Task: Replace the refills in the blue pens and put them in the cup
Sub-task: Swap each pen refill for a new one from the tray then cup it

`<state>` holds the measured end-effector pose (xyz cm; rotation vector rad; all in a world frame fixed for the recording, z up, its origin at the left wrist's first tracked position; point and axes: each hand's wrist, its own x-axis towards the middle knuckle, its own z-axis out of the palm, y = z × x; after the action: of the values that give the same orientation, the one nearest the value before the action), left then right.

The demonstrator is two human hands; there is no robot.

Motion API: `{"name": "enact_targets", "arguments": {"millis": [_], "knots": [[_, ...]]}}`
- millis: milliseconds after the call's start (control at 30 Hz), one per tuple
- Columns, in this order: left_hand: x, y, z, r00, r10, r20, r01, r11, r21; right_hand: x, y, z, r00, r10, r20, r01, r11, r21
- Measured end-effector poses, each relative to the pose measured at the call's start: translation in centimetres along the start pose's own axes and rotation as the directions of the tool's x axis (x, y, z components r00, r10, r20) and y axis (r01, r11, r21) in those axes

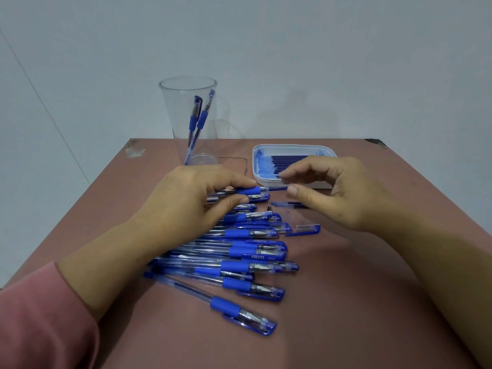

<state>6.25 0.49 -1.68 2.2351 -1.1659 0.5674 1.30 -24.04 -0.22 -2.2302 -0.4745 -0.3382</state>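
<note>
1. Our left grip (186, 198) is clamped on a blue pen (249, 191), just above the pile of pens (253, 259) on the tabletop (359, 302).
2. A refill (275, 188) sticks out of that pen toward our right grip (340, 193). Thumb and forefinger sit at its end, but we cannot tell whether they pinch it.
3. The cup (170, 102) stands at the far edge, holding two pens (198, 121).
4. A white tray (292, 148) of refills lies right of the cup.
5. A loose refill (291, 205), metal tip (269, 208) and cap (306, 229) lie near our right grip.

Blue pens (239, 265), clear cup (186, 107), white tray (292, 148), brown table (346, 302)
</note>
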Motion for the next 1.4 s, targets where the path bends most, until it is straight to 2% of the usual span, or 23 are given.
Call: {"name": "enact_targets", "arguments": {"millis": [100, 300, 467, 633, 767, 1067, 1233, 1400], "knots": [[0.0, 0.1, 0.1, 1.000, 0.012, 0.014, -0.012, 1.000, -0.003, 0.1, -0.1, 0.6, 0.998, -0.019, 0.058, 0.020, 1.000, -0.015], [-0.1, -0.1, 0.0, 1.000, 0.010, 0.016, -0.011, 1.000, 0.015, -0.1, 0.1, -0.5, 1.000, -0.012, 0.013, 0.012, 0.999, -0.038], [0.0, 0.1, 0.0, 0.999, 0.015, 0.042, -0.015, 1.000, 0.003, 0.1, 0.2, 0.2, 0.995, -0.067, 0.073, 0.073, 0.994, -0.085], [-0.1, 0.3, -0.1, 0.999, 0.009, 0.034, -0.009, 1.000, -0.007, 0.0, 0.4, -0.5, 0.999, -0.044, 0.022, 0.045, 0.996, -0.073], [0.0, 0.3, 0.0, 0.999, 0.009, 0.042, -0.009, 1.000, 0.001, 0.1, 0.4, -0.2, 0.995, -0.078, 0.064, 0.083, 0.994, -0.076], [-0.1, -0.8, -0.2, 0.996, -0.082, -0.024, 0.082, 0.997, 0.013, -0.8, 2.5, -3.5, 0.999, 0.035, -0.005, -0.036, 0.994, -0.108], [-0.1, -0.9, -0.2, 0.996, -0.087, -0.014, 0.087, 0.996, 0.015, -0.6, 4.2, -3.0, 0.999, 0.024, 0.038, -0.016, 0.978, -0.210], [-0.1, -0.8, -0.1, 0.997, -0.078, 0.000, 0.078, 0.997, 0.001, -0.5, 4.8, -2.9, 0.992, 0.013, 0.124, 0.036, 0.923, -0.382]]}}
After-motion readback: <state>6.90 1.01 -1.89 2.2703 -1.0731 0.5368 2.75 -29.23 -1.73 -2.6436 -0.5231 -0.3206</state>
